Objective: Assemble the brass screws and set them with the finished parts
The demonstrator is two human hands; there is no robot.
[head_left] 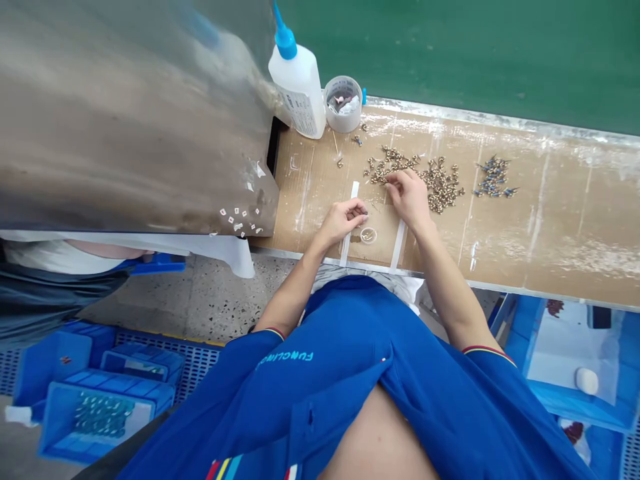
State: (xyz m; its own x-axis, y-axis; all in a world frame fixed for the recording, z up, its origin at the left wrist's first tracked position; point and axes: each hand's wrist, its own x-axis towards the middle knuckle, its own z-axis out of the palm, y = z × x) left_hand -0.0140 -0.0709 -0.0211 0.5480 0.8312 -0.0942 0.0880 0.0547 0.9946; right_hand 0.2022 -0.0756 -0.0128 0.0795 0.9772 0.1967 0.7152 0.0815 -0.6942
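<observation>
My left hand (344, 222) is low over the cardboard-covered bench, its fingers curled and pinched together. Whatever is between the fingertips is too small to make out. Just right of them sits a small round clear dish (369, 242) with a tiny bit inside. At the near left edge of a heap of small brass-coloured metal pieces (443, 187) is my right hand (410, 199). Thumb and forefinger are drawn together there, and what they grip is hidden. Two white tape strips, a left one (355, 191) and a right one (398, 245), flank the dish.
Farther right lies a smaller pile of blue-and-brass pieces (494, 177). A white bottle with blue nozzle (300, 87) and a tape-roll cup (343, 121) stand at the back. A metal cabinet (135, 133) borders the left. Blue crates (55, 423) are on the floor, beside another person's clothing (45, 293).
</observation>
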